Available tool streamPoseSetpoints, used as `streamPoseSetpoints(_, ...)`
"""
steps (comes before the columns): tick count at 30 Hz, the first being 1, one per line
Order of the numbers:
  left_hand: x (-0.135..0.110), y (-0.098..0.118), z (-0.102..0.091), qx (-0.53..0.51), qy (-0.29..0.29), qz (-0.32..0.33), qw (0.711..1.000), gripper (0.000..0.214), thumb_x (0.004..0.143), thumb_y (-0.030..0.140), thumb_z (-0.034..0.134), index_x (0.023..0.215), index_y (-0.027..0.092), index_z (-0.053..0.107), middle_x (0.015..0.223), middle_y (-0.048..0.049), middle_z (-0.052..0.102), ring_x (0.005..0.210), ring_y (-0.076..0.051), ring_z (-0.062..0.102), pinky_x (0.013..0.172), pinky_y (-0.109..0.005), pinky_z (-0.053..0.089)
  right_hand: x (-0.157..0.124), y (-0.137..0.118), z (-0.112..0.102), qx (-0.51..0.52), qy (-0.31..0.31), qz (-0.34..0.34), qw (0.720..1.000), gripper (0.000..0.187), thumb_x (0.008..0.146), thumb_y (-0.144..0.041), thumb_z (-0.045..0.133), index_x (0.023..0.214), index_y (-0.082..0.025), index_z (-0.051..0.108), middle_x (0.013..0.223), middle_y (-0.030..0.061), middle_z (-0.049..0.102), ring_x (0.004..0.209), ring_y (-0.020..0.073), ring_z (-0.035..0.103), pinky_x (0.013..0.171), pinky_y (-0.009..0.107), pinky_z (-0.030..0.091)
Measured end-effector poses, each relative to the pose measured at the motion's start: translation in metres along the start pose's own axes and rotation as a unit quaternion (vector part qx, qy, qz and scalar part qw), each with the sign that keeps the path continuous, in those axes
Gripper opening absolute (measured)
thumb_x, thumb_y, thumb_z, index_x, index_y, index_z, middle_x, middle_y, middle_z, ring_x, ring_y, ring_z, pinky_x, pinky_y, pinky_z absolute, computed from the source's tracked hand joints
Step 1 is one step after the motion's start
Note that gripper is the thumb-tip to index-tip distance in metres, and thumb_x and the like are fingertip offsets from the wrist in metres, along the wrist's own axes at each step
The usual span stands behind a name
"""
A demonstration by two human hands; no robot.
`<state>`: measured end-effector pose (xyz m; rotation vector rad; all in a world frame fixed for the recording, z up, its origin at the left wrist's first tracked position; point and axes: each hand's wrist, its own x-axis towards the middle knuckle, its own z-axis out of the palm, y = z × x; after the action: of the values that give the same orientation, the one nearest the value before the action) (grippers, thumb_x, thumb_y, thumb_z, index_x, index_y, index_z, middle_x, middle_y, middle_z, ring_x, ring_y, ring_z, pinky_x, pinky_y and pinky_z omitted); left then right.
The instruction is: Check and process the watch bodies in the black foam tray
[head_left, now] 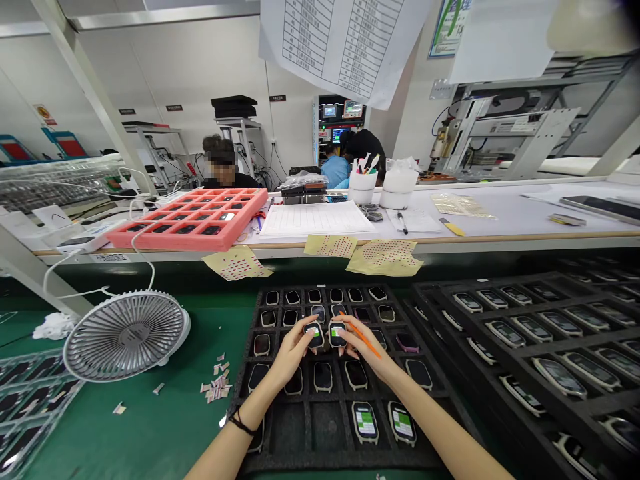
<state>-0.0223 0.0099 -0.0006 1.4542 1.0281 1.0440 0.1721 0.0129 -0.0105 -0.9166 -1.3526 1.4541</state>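
Over the black tray [289, 423], the left hand [293, 347] curls closed on one lit watch [315, 335] and the right hand [371, 352], crossed by an orange stick [367, 339], on a second watch [337, 335], seemingly comparing screens, which calls for a steady grip next.

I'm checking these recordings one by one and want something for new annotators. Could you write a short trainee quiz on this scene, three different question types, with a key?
1. True or false: the round fan sits to the right of the black foam tray beneath the hands.

2. Multiple choice: at which hand does the orange stick show?
A) left
B) right
C) neither

3. Fill in the missing word: the watch in the left hand has a lit screen showing white and ____.

Key:
1. False; the round fan sits to the left of the black foam tray.
2. B, the right hand.
3. green
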Motion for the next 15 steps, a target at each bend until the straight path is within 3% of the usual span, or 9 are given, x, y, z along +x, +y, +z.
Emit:
streamPoseSetpoints(9,0.0,-0.004,0.004,-0.06,-0.033,0.012,0.998,0.064,0.077,0.04,0.066,0.133,0.019,0.043,0.117,-0.0108,0.058,0.091,-0.02,0.058,0.075,-0.028,0.048,0.005,0.009,-0.004,-0.009,0.028,0.007,1.0,0.034,0.084,-0.049,0.055,0.103,-0.021,0.059,0.068,-0.0006,0.058,0.047,0.0127,0.057,0.037,0.021,0.025)
streamPoseSetpoints(15,0.0,-0.004,0.004,-0.033,-0.016,0.014,0.999,0.055,0.08,0.044,0.061,0.127,0.018,0.05,0.114,-0.0104,0.06,0.082,-0.017,0.059,0.07,-0.029,0.051,0.005,0.009,-0.004,-0.013,0.028,0.002,1.0,0.031,0.085,-0.047,0.054,0.103,-0.022,0.059,0.068,-0.0009,0.056,0.048,0.0127,0.057,0.036,0.021,0.024)
